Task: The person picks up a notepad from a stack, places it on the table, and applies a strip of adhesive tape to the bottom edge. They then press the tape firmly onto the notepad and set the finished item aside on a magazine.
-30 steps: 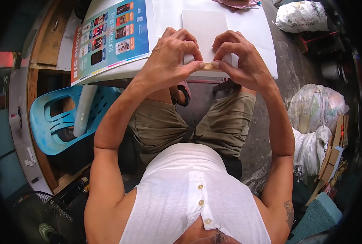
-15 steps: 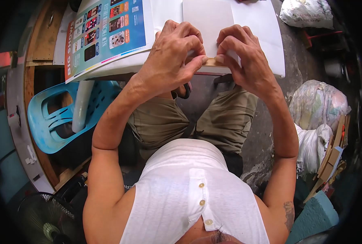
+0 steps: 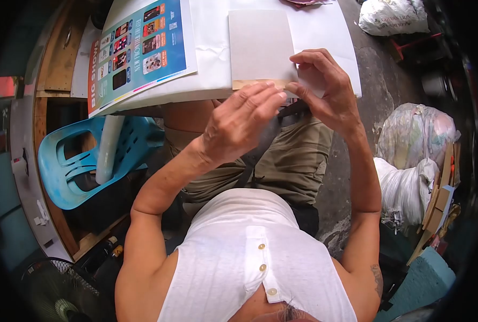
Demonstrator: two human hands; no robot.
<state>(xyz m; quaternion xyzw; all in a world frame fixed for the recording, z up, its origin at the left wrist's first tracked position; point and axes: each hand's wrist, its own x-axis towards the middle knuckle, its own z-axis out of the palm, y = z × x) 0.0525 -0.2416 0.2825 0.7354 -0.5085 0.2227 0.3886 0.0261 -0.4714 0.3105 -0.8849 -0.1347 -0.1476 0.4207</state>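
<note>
A plain grey cardboard sheet lies on the white tabletop, with a tan strip along its near edge. My left hand is at that edge, its fingers stretched out and close together, the fingertips over the strip's right part. At the sheet's near right corner is my right hand. Its thumb touches or nearly touches the strip's end, while the curved fingers stay apart from the thumb, above the sheet's right edge. Part of the strip is hidden behind my left fingertips.
A printed poster covers the table's left side. Below it stands a light blue plastic chair. On the right floor are stuffed plastic bags, wood pieces and a white sack. A fan sits at lower left.
Both hands were pinching the strip at the sheet's near edge. My left hand has let go, straightened its fingers and shifted down; my right hand's fingers have spread from its thumb.
</note>
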